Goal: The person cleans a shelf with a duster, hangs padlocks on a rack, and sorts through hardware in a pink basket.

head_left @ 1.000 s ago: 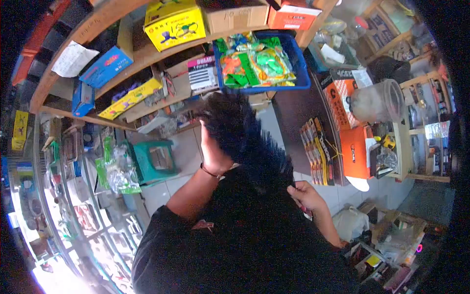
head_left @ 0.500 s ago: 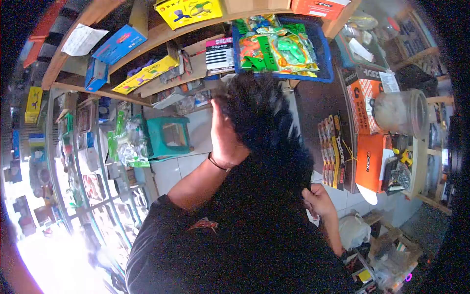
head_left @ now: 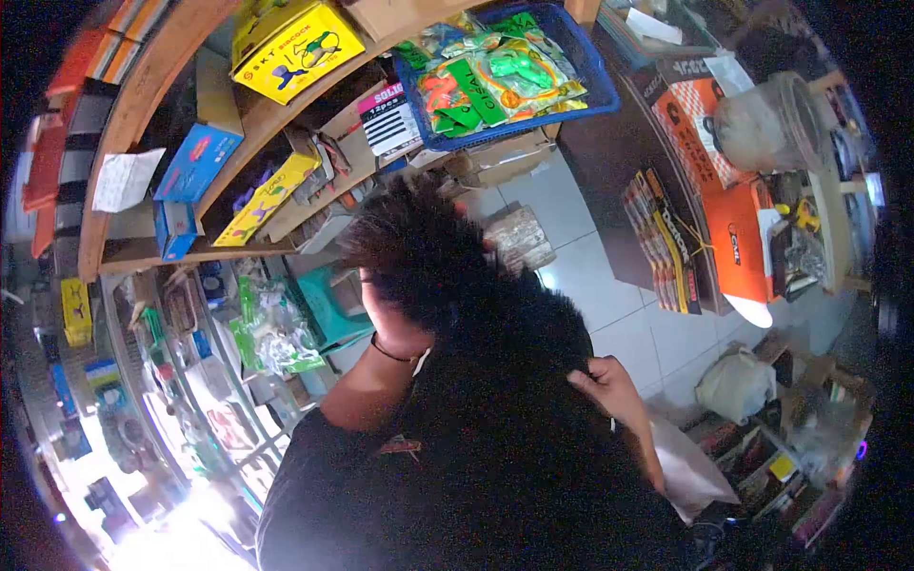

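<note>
A dark, hairy mass (head_left: 419, 247) fills the middle of the view, above and against a black shirt (head_left: 457, 495) with a small red logo. On its left side, my left hand (head_left: 395, 324) presses against it, with a dark band at the wrist; the fingers are hidden behind the mass. My right hand (head_left: 609, 385) is at the right edge of the black area, thumb and curled fingers closed together. What it holds there is too dark to make out.
Wooden shelves carry a yellow box (head_left: 300, 52), blue boxes (head_left: 200, 162) and a blue basket (head_left: 609, 90) of packets. At right are an orange box (head_left: 743, 243) and a plastic jar (head_left: 766, 124). A white bag (head_left: 738, 385) lies low right; a teal stool (head_left: 333, 305) stands left.
The view has shifted and tilted, showing more tiled floor beyond the basket. The dark mass and my left hand appear lower and further left; my right hand remains at the right edge.
</note>
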### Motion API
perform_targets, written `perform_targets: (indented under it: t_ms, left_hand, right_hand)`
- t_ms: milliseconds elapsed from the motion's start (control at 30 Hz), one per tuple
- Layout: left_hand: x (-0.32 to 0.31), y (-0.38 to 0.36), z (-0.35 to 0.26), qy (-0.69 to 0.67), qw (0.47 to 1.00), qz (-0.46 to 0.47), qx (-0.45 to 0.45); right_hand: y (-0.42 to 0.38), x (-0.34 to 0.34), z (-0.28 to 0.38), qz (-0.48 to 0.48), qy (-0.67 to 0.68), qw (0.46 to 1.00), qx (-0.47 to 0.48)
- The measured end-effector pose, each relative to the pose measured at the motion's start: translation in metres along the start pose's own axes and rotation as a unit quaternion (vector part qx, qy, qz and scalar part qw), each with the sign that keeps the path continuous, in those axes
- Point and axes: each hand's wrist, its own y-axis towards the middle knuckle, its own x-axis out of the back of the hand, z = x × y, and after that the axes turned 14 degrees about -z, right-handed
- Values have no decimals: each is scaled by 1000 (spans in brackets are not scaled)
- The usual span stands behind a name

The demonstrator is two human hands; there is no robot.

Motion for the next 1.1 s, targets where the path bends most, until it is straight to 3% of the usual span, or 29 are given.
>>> perform_targets:
  t_ms: [33,100,133,200,300,433,500,633,733,800,867,900,1000,1067,1100]
  left_hand:
    - [-3,0,-4,2,1000,1,6]
    - [-18,-1,-12,-124,978,-165,28]
    - [-6,-1,-13,-124,978,-167,33]
    - [24,-3,-14,129,991,26,-7]
    - [37,-4,-23,119,992,46,11]
    - [47,-10,-35,82,996,17,20]
    - [51,-10,-39,-43,998,34,34]
    - [64,-13,-57,-1,998,-12,60]
    - [71,-8,-69,-43,995,72,49]
    - [75,-11,-75,-94,991,-56,80]
    - [84,-6,-86,-134,988,-63,53]
    - [91,-3,-90,-108,992,-40,43]
    - [96,8,-101,-92,995,-28,17]
    - [99,19,-102,-108,993,-37,10]
    - [102,25,-102,-97,995,-9,36]
  right_hand:
    - [-3,-10,5,-40,26,999,-18]
    - [-10,-25,23,-82,53,994,-41]
    - [-13,-29,38,-69,64,994,-47]
    - [-14,-37,36,-61,75,994,-56]
    - [-14,-53,11,-36,-23,998,-41]
    - [-15,-67,21,-52,16,997,-47]
    - [-13,-70,32,-49,-7,998,-27]
    - [-9,-79,31,-72,-53,996,-20]
    - [1,-81,26,-70,-76,995,-10]
    - [12,-81,29,-61,-119,991,-1]
    - [30,-85,46,-21,-110,993,-47]
    - [29,-91,70,-23,32,993,-112]
    - [50,-87,48,21,25,993,-117]
    - [57,-88,52,0,-14,998,-68]
    - [56,-86,58,-8,21,993,-117]
